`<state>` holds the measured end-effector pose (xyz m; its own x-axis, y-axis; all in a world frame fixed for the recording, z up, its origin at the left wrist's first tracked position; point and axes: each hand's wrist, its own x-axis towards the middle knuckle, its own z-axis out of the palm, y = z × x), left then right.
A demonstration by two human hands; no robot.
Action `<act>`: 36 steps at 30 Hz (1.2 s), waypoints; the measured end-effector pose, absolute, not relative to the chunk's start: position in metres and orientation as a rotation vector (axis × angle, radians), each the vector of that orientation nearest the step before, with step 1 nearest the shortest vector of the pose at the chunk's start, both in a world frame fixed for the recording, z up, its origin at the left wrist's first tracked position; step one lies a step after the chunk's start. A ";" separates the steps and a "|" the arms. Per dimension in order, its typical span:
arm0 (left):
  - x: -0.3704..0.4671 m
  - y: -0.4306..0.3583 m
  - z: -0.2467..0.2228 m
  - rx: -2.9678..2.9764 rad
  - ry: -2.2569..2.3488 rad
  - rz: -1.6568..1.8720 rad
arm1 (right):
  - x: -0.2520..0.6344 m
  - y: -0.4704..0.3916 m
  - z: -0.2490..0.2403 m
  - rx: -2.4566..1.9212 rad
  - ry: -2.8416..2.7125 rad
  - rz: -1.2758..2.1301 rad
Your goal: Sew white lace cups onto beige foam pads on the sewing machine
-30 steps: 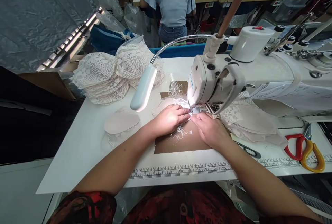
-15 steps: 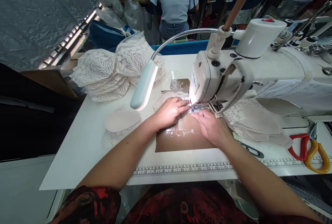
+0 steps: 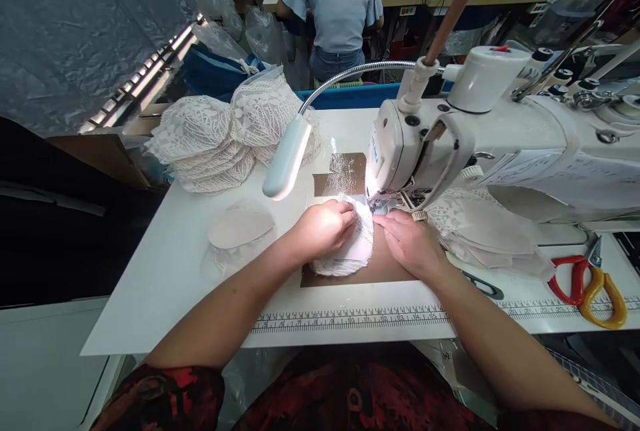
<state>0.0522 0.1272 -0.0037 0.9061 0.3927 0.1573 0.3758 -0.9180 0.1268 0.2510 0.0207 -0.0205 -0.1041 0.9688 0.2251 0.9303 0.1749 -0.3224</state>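
Note:
A white lace fabric piece [image 3: 359, 244], rounded with a rough lower edge, lies on the brown plate left of the needle. My left hand [image 3: 330, 228] is closed on it, its fingers curled over the upper part. The white sewing machine head [image 3: 387, 151] stands over its right edge, the presser foot [image 3: 375, 206] close beside the fabric. My right hand [image 3: 407, 239] lies low on the plate just right of the foot. Its fingers are stretched towards the fabric's edge, fingertips by the foot; nothing shows in its grasp.
Stacked lace pieces [image 3: 197, 141] lie at the back left under a lamp [image 3: 287, 158]. Pale pieces [image 3: 243, 228] rest at left, and another pile [image 3: 480, 224] at right. Scissors [image 3: 590, 284] and a dark tool [image 3: 487, 286] lie near the ruler strip [image 3: 345, 318]. A person [image 3: 335, 11] sits beyond.
The fabric has turned and come out towards me, now showing left of the needle. My left hand has shifted slightly left and down from the foot. My right hand stays close by it.

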 end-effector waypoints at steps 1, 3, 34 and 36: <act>0.053 0.126 -0.005 2.960 0.587 0.306 | 0.251 0.020 -0.020 -1.788 -2.092 0.131; 0.057 0.124 -0.008 2.942 0.541 0.377 | 0.251 0.020 -0.020 -1.781 -2.120 0.118; 0.061 0.118 -0.009 2.938 0.423 0.231 | 0.253 0.015 -0.018 -1.758 -2.146 0.073; 0.061 0.116 -0.008 2.937 0.392 0.205 | 0.252 0.016 -0.018 -1.765 -2.171 0.076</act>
<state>0.0606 0.1156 -0.0079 0.9560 0.2706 0.1128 0.2471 -0.9508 0.1871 0.2521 0.0155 -0.0183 -0.1698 0.9588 0.2276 0.9405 0.2266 -0.2531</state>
